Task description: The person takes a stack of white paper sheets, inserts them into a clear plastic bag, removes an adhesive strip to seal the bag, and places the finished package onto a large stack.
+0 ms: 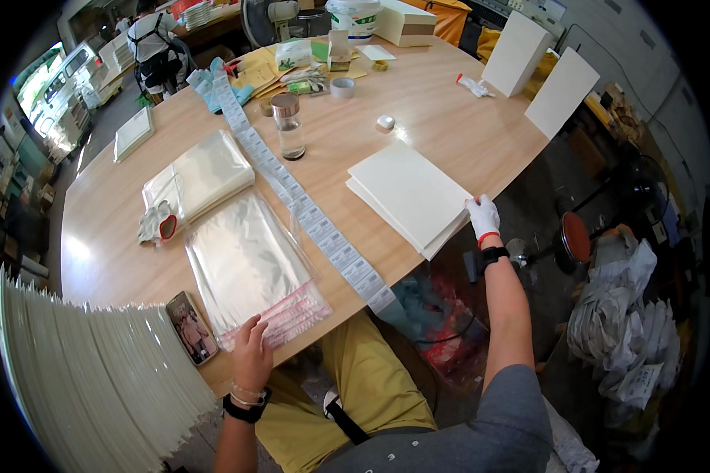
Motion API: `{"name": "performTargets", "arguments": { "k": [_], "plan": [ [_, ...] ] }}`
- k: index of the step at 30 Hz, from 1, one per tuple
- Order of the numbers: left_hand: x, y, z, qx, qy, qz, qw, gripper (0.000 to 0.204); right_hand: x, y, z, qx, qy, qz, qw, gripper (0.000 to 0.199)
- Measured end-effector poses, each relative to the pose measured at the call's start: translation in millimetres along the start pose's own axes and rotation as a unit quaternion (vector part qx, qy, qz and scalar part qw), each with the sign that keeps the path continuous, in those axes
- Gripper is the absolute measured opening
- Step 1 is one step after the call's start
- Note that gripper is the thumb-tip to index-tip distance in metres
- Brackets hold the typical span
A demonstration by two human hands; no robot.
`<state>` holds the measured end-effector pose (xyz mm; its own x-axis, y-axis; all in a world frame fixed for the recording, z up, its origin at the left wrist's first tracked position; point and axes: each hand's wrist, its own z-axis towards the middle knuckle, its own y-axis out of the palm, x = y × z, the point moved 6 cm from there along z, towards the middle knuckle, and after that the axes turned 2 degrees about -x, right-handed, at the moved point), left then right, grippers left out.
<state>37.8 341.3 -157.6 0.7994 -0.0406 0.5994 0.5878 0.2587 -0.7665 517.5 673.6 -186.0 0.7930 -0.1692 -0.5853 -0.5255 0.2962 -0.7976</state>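
Note:
My bare left hand (252,349) is at the near edge of a pile of clear plastic bags (249,256) with pink-striped ends. Its fingers are loosely spread and touch the striped end; no bag is lifted. On the right, my right hand (483,217) wears a white glove with a red cuff. It pinches the near right corner of a stack of white sheets (410,193), which lies slightly fanned on the table. Between the bags and the sheets runs a long strip of printed labels (312,217), hanging over the near table edge.
A phone (192,328) lies beside a tall stack of white sheets (107,378) at the left. Beyond the bags are a thicker bag pile (201,173), a grey glove (158,223) and a lidded glass bottle (289,130). Two white boards (517,54) stand at the far right.

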Motion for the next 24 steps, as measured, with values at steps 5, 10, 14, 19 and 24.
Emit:
{"name": "performTargets", "arguments": {
  "k": [5,10,14,19,24],
  "plan": [
    [-10.2,1.5,9.0,0.005,0.024,0.021,0.999,0.032,12.7,1.3,-19.5,-0.070,0.070,0.364,0.926,0.022],
    [-41.1,4.2,46.9,0.055,-0.059,0.101,0.992,0.035,69.8,3.9,-73.3,-0.117,0.160,0.555,0.808,0.022],
    [-72.3,35.0,65.4,-0.205,-0.131,0.260,0.934,0.032,78.0,53.4,-122.0,-0.145,0.284,0.617,0.719,0.032],
    [-66.9,39.6,64.8,-0.135,-0.081,0.342,0.926,0.017,31.9,38.3,-142.6,-0.147,0.158,0.550,0.806,0.018],
    [-87.1,42.7,77.9,-0.072,-0.070,0.370,0.924,0.012,-10.6,-11.7,-166.2,-0.163,0.021,0.607,0.777,0.027]
  ]
}}
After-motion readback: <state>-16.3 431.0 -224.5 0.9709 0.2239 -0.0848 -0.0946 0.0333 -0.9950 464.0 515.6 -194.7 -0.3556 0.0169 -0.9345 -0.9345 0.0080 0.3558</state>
